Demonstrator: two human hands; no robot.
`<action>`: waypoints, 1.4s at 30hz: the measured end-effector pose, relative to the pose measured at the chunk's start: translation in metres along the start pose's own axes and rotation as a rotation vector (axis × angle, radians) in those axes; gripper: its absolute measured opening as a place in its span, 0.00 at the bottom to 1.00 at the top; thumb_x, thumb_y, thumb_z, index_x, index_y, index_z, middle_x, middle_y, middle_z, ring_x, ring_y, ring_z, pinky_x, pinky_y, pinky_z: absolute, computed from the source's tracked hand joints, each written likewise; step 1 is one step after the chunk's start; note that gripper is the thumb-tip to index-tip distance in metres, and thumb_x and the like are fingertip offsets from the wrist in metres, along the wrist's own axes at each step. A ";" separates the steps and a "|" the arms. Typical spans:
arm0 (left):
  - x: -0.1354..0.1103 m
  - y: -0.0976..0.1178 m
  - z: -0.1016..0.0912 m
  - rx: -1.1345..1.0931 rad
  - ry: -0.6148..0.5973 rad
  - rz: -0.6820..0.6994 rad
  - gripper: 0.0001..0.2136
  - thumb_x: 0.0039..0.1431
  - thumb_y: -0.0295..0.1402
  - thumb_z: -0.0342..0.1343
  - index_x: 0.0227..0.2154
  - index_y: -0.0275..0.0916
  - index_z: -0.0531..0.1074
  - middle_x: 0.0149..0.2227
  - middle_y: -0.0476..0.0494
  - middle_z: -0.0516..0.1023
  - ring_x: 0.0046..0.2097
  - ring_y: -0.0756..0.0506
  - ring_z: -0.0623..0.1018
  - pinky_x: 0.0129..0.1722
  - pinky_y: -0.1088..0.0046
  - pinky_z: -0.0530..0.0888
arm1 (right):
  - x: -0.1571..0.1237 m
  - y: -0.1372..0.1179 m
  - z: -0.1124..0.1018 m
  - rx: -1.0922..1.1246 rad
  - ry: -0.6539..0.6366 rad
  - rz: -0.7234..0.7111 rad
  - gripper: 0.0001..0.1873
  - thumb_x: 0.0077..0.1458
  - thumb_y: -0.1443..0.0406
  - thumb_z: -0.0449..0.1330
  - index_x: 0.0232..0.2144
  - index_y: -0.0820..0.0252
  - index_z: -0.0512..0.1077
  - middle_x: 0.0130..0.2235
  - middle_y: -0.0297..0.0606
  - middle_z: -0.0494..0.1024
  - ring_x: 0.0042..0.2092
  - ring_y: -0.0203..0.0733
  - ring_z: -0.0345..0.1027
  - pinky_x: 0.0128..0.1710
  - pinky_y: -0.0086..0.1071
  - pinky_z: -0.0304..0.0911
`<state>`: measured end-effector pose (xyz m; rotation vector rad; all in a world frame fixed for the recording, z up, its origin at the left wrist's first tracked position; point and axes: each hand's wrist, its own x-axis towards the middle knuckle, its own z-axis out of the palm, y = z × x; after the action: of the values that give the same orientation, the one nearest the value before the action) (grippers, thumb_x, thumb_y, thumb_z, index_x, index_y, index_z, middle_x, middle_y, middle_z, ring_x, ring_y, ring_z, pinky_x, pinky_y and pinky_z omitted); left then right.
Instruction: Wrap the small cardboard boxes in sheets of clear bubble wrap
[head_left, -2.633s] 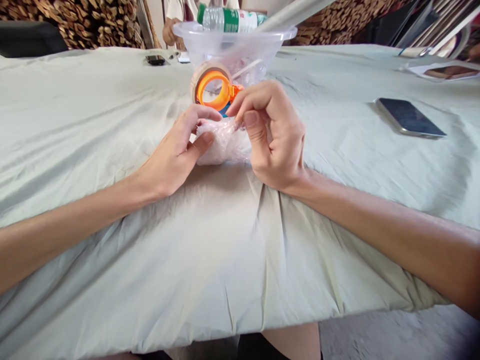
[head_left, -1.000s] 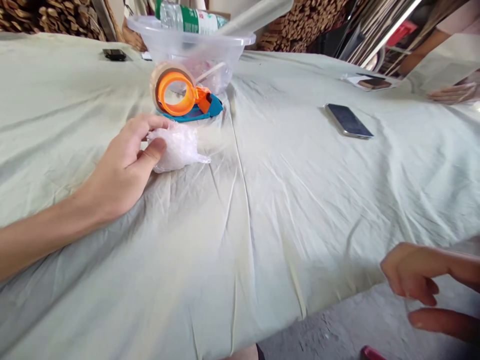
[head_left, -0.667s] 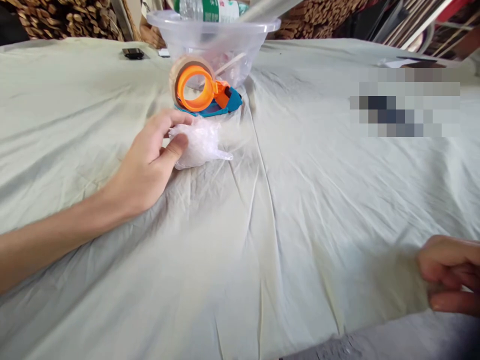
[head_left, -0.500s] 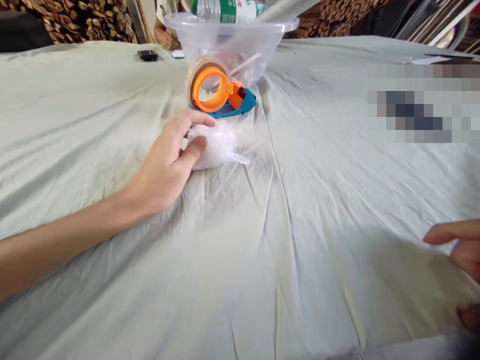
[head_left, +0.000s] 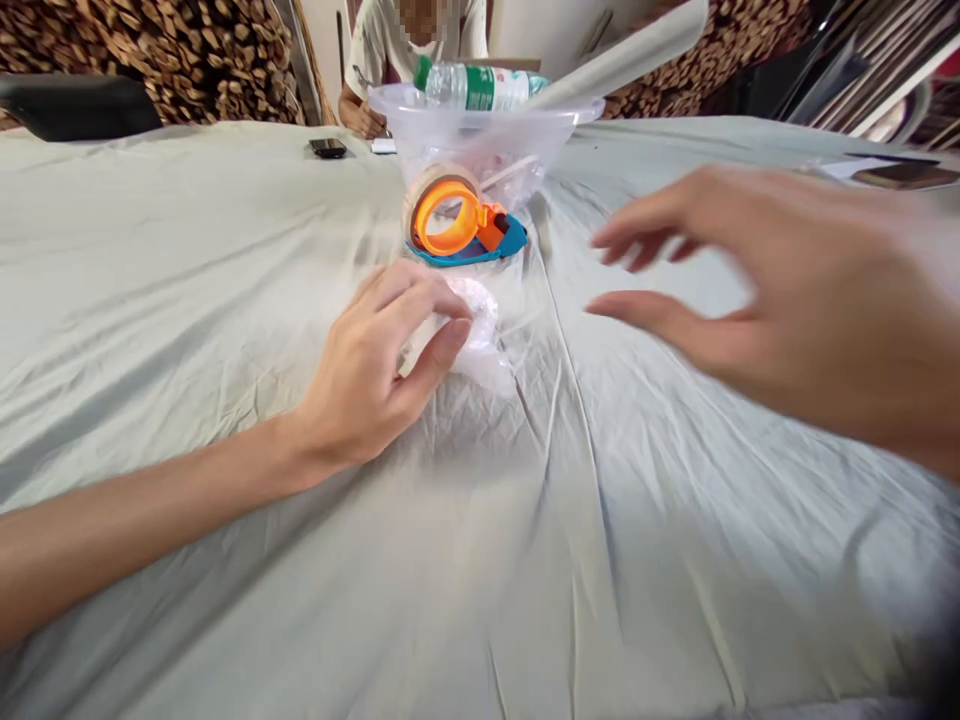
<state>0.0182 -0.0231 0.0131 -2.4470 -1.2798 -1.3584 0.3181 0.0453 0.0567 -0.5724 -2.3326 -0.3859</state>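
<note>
My left hand is closed around the left side of a crumpled bundle of bubble wrap lying on the cloth. Its thumb and fingertips press on the clear plastic, and what is inside cannot be made out. Over the table to the right, my right hand is raised, slightly blurred, with thumb and fingers apart and nothing between them. Just beyond the bundle is a blue and orange tape dispenser carrying a roll of tape.
Behind the dispenser stands a clear plastic basin holding a green-capped bottle and a long white tube. A phone lies at far left. Across the table sits a person. A dark flat object is at far right.
My right hand has come in from the lower right edge and risen over the table. My left hand stays at the bubble wrap. The view has tilted up, showing more of the person opposite.
</note>
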 end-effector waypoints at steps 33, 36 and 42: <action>-0.010 -0.015 -0.017 -0.071 -0.045 -0.320 0.15 0.71 0.32 0.55 0.52 0.55 0.82 0.70 0.46 0.76 0.72 0.37 0.77 0.60 0.51 0.88 | -0.005 -0.028 0.067 -0.144 -0.150 -0.127 0.27 0.83 0.51 0.52 0.74 0.53 0.69 0.66 0.46 0.81 0.63 0.63 0.75 0.59 0.57 0.70; -0.008 -0.013 -0.016 -0.067 -0.009 -0.312 0.12 0.70 0.29 0.55 0.46 0.50 0.82 0.64 0.46 0.82 0.62 0.38 0.85 0.58 0.52 0.88 | -0.004 -0.029 0.066 -0.197 -0.144 -0.098 0.30 0.81 0.51 0.55 0.76 0.56 0.65 0.70 0.50 0.78 0.65 0.67 0.74 0.59 0.59 0.69; -0.006 -0.018 -0.017 0.043 0.005 -0.306 0.20 0.68 0.24 0.51 0.51 0.47 0.86 0.61 0.46 0.87 0.69 0.40 0.82 0.64 0.56 0.85 | -0.003 -0.033 0.063 -0.095 0.017 -0.272 0.23 0.81 0.59 0.54 0.72 0.52 0.66 0.71 0.42 0.79 0.67 0.60 0.76 0.63 0.57 0.69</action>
<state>-0.0073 -0.0222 0.0136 -2.2880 -1.7191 -1.3788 0.2688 0.0425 0.0060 -0.2934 -2.3912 -0.6268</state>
